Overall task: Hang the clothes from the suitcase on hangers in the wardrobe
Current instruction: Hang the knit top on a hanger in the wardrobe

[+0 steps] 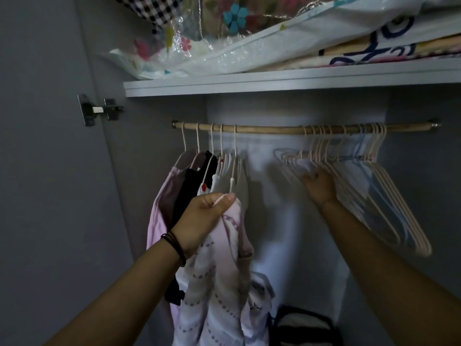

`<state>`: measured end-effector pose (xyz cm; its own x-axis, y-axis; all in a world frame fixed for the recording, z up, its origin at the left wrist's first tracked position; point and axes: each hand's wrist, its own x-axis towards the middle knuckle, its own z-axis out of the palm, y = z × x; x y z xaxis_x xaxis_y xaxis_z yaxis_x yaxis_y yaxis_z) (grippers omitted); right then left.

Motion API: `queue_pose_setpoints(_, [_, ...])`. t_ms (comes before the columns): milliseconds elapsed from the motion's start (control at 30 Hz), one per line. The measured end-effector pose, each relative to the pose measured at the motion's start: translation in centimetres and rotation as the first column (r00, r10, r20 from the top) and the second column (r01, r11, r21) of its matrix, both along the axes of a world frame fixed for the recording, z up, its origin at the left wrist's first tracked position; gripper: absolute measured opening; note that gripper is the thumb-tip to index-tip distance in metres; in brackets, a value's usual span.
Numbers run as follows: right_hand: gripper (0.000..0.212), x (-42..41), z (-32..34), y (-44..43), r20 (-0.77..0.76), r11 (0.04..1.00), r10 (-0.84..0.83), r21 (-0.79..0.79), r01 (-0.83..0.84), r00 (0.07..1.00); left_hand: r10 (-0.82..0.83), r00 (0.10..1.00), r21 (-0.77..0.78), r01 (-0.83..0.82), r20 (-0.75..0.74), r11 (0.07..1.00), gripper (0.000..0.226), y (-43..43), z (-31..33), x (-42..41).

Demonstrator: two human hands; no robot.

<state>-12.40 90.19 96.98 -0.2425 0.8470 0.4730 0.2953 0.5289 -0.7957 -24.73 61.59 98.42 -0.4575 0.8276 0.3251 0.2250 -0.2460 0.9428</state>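
Left hand (203,218) fingers (219,197) curl round the pale garment (219,283); right hand (320,188) touches hangers (396,208).

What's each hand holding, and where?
Left hand grips the pale patterned garment at its bunched top. Right hand touches the sloping arms of the empty hangers; grip cannot be told.

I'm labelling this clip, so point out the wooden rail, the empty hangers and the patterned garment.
wooden rail (262,130), head view, bare middle stretch.
empty hangers (396,208), head view, sloping arms of the bunch.
patterned garment (219,283), head view, dotted fabric at its middle.
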Motion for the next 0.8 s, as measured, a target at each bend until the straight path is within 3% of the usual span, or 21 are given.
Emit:
queue_pose_setpoints(133, [0.047,-0.8,-0.5,1.4,0.15,0.988,-0.146,-0.029,0.152,0.978,-0.034,0.999,0.01,0.034,-0.012,0.999,0.053,0.2,0.1,-1.9])
queue_pose_setpoints(333, [0.035,-1.7,0.1,1.6,0.078,0.987,-0.094,-0.12,0.103,0.993,-0.067,0.998,0.038,0.066,0.016,0.997,0.065,0.9,0.4,-3.6])
queue_pose_setpoints(433, [0.011,-2.2,0.3,2.5,-0.043,0.958,-0.072,-0.281,0.057,0.996,-0.078,0.997,0.026,0.078,0.009,0.997,0.071,1.4,0.1,-3.8])
queue_pose_setpoints(533, [0.031,-2.5,1.3,2.2,-0.142,0.925,-0.028,-0.38,-0.028,0.989,-0.075,0.997,0.019,0.075,0.023,0.997,0.063,2.0,-0.1,-3.9])
queue_pose_setpoints(633, [0.029,-2.9,2.1,1.7,-0.305,0.914,0.056,-0.368,-0.172,0.951,-0.041,0.998,0.003,0.04,0.042,0.999,0.033,2.7,-0.3,-3.8])
queue_pose_setpoints(800, [0.014,-1.8,3.2,-0.7,-0.462,0.895,0.214,-0.259,-0.362,0.86,-0.026,0.999,-0.008,0.026,0.03,1.0,0.031,3.0,-0.5,-3.7])
